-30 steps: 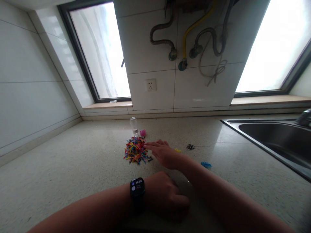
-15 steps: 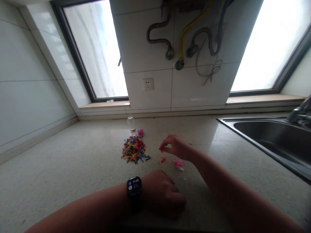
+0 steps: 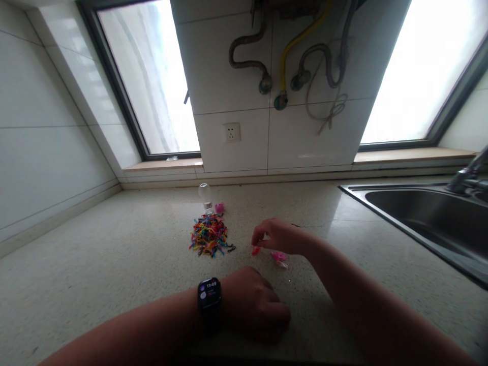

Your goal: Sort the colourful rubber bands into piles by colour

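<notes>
My right hand [image 3: 275, 236] is over the counter, thumb and forefinger pinched on a small red rubber band at a little red cluster [image 3: 255, 250]. Just right of the fingertips lies a small group of pink bands [image 3: 279, 256], with something clear beside it. My left hand [image 3: 259, 305] rests as a fist near the counter's front edge, a black watch on its wrist; its palm is hidden and nothing shows in it. To the left of my right hand spreads a heap of multicoloured rubber bands [image 3: 209, 235], a few dark ones at its right edge.
Behind the heap stands a clear plastic bottle [image 3: 205, 195] beside a pink cap-like piece [image 3: 220, 207]. A steel sink [image 3: 415, 223] is set into the counter [image 3: 95, 264] at right. Tiled wall and windows close off the back.
My right hand has come down a little, bringing its fingertips to the red cluster. My left hand stays in place.
</notes>
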The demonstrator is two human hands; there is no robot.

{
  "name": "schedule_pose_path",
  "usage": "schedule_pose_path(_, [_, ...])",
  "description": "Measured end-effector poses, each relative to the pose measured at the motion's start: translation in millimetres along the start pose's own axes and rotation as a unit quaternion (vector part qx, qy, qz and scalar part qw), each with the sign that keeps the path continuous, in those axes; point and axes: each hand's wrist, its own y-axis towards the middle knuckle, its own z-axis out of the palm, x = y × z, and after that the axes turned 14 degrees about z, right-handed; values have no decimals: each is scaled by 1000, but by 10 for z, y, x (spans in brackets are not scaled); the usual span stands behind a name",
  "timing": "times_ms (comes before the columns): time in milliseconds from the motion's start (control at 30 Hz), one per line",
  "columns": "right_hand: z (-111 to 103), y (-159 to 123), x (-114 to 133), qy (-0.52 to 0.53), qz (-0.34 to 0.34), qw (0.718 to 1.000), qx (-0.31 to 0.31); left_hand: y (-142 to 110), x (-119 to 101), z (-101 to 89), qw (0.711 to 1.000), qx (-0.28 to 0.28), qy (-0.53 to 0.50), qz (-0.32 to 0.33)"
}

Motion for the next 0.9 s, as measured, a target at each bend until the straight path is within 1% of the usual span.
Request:
schedule_pose_path(167, [-98, -36, -40, 39, 15, 998, -54, -7, -5, 11, 1000, 4, -3, -1])
schedule_pose_path(267, [-235, -87, -181, 61, 45, 992, -101, -15, -3, 23, 1000, -8, 1, -1])
schedule_pose_path(333, [-337, -131, -381, 57, 75, 985, -145, -23, 1, 33, 1000, -17, 2, 4])
schedule_pose_path(433, [-446, -200, -809, 27, 122, 965, -229, -35, 9, 40, 1000, -19, 0, 7])
schedule_pose_path(500, [-465, -241, -1111, 19, 158, 950, -270, -41, 14, 37, 1000, -11, -2, 3])
schedule_pose_path(567, [-445, -269, -1369, 47, 191, 935, -294, -45, 17, 31, 1000, -7, -4, 2])
schedule_pose_path(633, [-407, -279, -1553, 89, 231, 922, -299, -49, 17, 25, 1000, -12, -5, 3])
schedule_pose_path(733, [-357, -261, -1698, 129, 258, 908, -304, -56, 13, 16, 1000, -23, -2, 2])
schedule_pose_path(800, [-333, -239, -1738, 135, 256, 912, -291, -62, 15, 6, 1000, -18, 5, 0])
schedule_pose_path(900, [-309, -211, -1772, 109, 243, 928, -260, -84, 44, -37, 999, 1, 34, -5])
